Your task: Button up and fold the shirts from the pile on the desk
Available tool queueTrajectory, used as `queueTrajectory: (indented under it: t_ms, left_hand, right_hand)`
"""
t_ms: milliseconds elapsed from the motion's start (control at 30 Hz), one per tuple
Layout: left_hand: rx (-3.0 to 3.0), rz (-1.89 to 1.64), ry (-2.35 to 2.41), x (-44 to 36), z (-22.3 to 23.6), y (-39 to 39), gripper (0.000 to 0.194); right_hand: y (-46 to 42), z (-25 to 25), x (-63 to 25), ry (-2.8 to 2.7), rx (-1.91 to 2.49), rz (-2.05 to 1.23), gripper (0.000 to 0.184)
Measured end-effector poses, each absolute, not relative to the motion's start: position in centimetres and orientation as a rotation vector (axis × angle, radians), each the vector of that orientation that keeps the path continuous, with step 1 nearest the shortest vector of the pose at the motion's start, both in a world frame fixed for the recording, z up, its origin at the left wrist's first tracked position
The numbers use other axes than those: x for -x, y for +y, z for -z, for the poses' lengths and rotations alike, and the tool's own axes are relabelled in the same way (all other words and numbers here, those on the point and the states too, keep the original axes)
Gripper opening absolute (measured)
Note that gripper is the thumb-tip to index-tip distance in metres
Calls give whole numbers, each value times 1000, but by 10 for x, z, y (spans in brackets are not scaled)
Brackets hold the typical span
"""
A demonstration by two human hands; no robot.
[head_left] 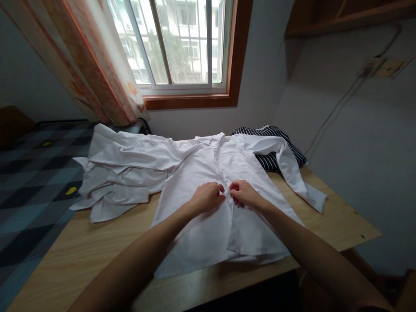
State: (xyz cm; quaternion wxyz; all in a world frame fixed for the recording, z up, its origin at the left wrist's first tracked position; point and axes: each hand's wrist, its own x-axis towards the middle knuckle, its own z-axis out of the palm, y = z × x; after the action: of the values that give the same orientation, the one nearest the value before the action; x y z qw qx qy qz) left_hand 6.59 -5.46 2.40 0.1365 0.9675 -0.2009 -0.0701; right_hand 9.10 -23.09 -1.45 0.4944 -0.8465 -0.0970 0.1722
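Note:
A white long-sleeved shirt [191, 234] lies spread front up on the wooden table, its collar toward the window and its hem toward me. My left hand [209, 196] is closed at the front placket, thumb and fingers pinching the cloth at mid-length. Just to its right, my right hand [241, 193] also has its fingers pinched on the placket edge. Any button between the fingertips is too small to make out. Below the hands the two front panels part slightly. One sleeve stretches out to the right, over a striped cloth.
More white garments [120, 173] lie heaped at the table's left. A black-and-white striped cloth bundle [269, 162] rests at the back right. The wooden table [97, 247] borders a bed with a checked cover [35, 182]. A cord [334, 108] hangs from a wall socket [386, 67].

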Motion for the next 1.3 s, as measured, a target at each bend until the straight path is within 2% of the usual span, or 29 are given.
queueTrajectory:
  t_ms: [133, 333, 633, 800, 1067, 1300]
  left_hand:
    - [-2803, 135, -467, -66, -11, -65, 22]
    - [-2740, 158, -433, -67, -2, -69, 18]
    - [-2511, 303, -370, -74, -13, -52, 14]
    - [-2476, 341, -351, -72, -18, -52, 12]
    - [-2461, 257, -361, -70, -12, -58, 12]
    - [-2227, 323, -206, -73, -8, -57, 12]
  right_hand:
    - [-231, 22, -89, -128, 1820, -411, 16]
    - [-233, 19, -88, -18, 1712, -398, 22]
    - [-236, 15, -81, -227, 2000, 71, 20]
    - [-227, 5, -66, -324, 2048, 170, 18]
    - [-221, 12, -62, -358, 2045, 117, 14]
    - [-220, 15, -61, -344, 2016, 109, 13]
